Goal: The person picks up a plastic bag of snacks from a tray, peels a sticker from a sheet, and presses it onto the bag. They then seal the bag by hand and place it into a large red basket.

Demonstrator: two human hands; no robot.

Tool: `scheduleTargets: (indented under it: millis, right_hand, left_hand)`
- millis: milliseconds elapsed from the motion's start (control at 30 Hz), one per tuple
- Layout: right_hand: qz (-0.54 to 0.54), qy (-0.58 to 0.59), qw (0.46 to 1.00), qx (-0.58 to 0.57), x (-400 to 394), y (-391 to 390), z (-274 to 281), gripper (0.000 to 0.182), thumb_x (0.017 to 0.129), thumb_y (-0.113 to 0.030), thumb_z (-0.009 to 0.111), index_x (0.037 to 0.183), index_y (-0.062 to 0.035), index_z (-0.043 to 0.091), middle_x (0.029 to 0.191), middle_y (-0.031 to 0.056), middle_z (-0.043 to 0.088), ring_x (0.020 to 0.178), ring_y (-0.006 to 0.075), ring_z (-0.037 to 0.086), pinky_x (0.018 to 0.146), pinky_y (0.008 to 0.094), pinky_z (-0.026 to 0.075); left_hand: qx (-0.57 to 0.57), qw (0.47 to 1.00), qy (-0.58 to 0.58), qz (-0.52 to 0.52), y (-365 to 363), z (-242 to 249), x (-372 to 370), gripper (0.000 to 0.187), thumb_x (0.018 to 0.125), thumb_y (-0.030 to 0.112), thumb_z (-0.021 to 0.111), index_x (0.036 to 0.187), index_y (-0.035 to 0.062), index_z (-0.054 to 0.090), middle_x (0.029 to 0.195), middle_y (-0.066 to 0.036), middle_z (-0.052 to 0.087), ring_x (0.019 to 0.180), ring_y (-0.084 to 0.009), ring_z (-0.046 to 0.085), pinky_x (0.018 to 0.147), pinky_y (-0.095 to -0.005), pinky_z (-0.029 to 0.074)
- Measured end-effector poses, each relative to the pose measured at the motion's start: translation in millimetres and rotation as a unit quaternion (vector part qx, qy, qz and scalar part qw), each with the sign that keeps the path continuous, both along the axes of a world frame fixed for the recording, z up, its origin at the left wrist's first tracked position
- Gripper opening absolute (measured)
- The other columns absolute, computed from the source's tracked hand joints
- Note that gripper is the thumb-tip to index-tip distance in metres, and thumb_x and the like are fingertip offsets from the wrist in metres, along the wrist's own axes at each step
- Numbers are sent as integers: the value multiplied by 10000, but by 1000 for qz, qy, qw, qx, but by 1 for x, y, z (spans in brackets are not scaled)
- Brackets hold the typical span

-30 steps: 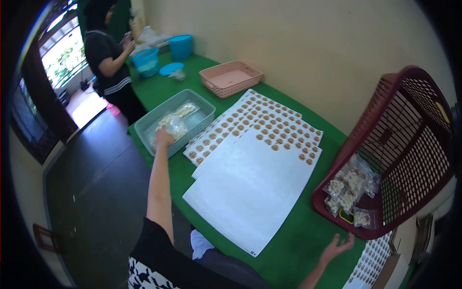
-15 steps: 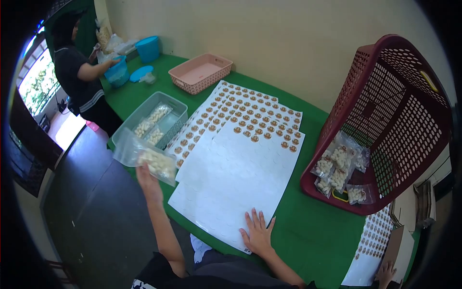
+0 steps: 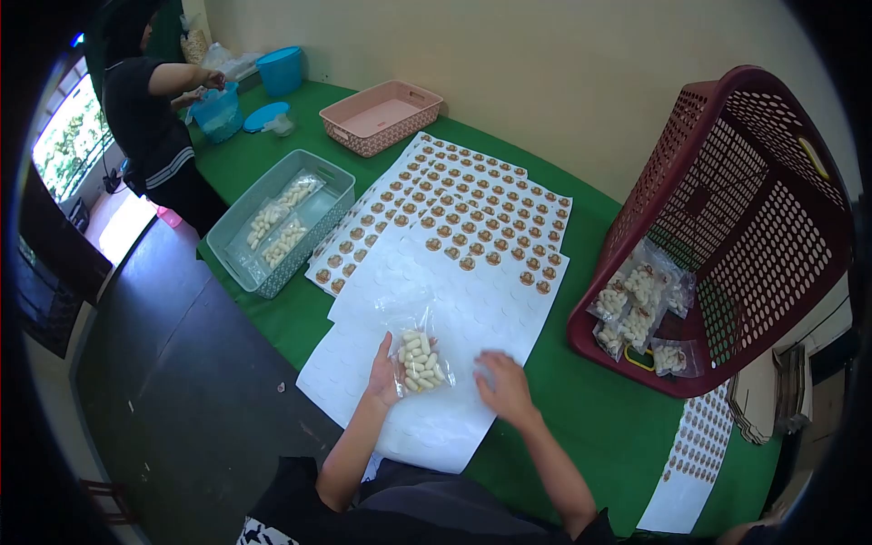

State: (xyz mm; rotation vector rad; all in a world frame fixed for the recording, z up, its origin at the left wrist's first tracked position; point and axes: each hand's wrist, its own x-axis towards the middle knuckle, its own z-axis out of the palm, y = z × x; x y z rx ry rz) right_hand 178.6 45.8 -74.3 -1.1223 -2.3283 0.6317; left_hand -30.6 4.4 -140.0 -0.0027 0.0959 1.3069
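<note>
My left hand (image 3: pixel 384 374) holds a clear plastic bag (image 3: pixel 421 361) of pale, oblong pieces above the sticker sheet. The thumb is at the bag's left edge, and the other fingers are mostly hidden behind it. To the right of the bag, my right hand (image 3: pixel 509 391) hovers over the sheet's right edge, slightly blurred, with fingers bent and apart and nothing visible in them. Beneath both hands lies a white sticker sheet (image 3: pixel 363 409), its near part bare of stickers and its far rows bearing round brown ones. Similar sheets overlap beyond it.
At left, a grey-green basket (image 3: pixel 238 272) holds similar bags. A pink basket (image 3: pixel 377 145) stands farther back. On the right, a tall maroon basket (image 3: pixel 627 236) contains several filled bags. Across the table, a person (image 3: pixel 150 118) reaches into a blue bucket (image 3: pixel 218 116).
The filled bag has moved right in my left hand, from beside the grey-green basket to over the sheet. My right hand has lifted off the sheet. The sheet has shifted slightly toward me.
</note>
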Motion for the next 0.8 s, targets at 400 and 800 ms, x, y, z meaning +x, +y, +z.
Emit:
scheduleTargets:
  millis: [400, 800]
  right_hand:
    - [-83, -102, 991, 36, -81, 116, -44, 417, 733, -159, 458, 1120, -7, 426, 1239, 164, 322, 1165, 293, 289, 960, 442, 222]
    - [-147, -150, 975, 68, -94, 113, -48, 448, 724, -154, 430, 1146, -9, 396, 1281, 104, 281, 1148, 287, 305, 952, 479, 200]
  left_hand:
    - [-58, 992, 109, 15, -2, 5, 3, 658, 826, 526, 235, 1224, 6, 296, 1182, -156, 407, 1073, -271, 418, 900, -417, 341]
    - [-62, 997, 55, 1, -1, 7, 3, 591, 831, 495, 280, 1210, 43, 319, 1151, -172, 423, 1018, -294, 453, 876, -431, 360]
